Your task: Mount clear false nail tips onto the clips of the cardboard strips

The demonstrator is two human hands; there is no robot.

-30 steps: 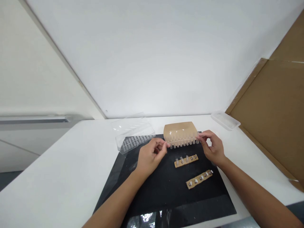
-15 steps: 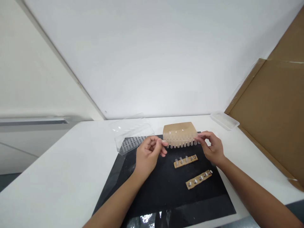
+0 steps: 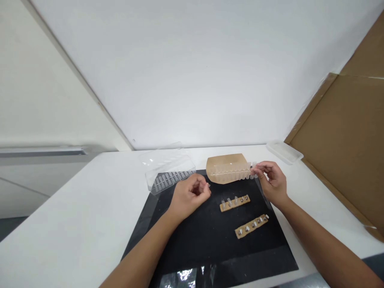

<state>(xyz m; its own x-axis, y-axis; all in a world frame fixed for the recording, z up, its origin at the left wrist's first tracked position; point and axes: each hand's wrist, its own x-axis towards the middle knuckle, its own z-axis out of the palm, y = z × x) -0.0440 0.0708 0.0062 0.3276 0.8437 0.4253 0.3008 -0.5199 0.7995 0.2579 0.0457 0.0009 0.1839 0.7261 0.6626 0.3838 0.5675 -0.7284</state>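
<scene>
Clear plastic is what you have in hand: your right hand (image 3: 271,182) pinches one end of a comb-like strip of nail tips (image 3: 231,172), held level in the air over the far edge of the black mat (image 3: 186,240) and in front of a tan paper tray (image 3: 223,162). Your left hand (image 3: 190,195) is apart from the strip, curled shut with thumb against forefinger; whether a tiny clear piece sits between them is too small to tell. I judge the work partway: the nearer card strip (image 3: 252,226) looks filled along its length, while the farther card strip (image 3: 235,203) carries three upright clear tips beside several bare studs. A clear box (image 3: 169,173) of more tips lies at the mat's far left corner. Everything rests on a white table (image 3: 75,216) against a plain white wall, with a shallow clear tray (image 3: 284,152) and a big cardboard sheet (image 3: 345,140) off to your right
</scene>
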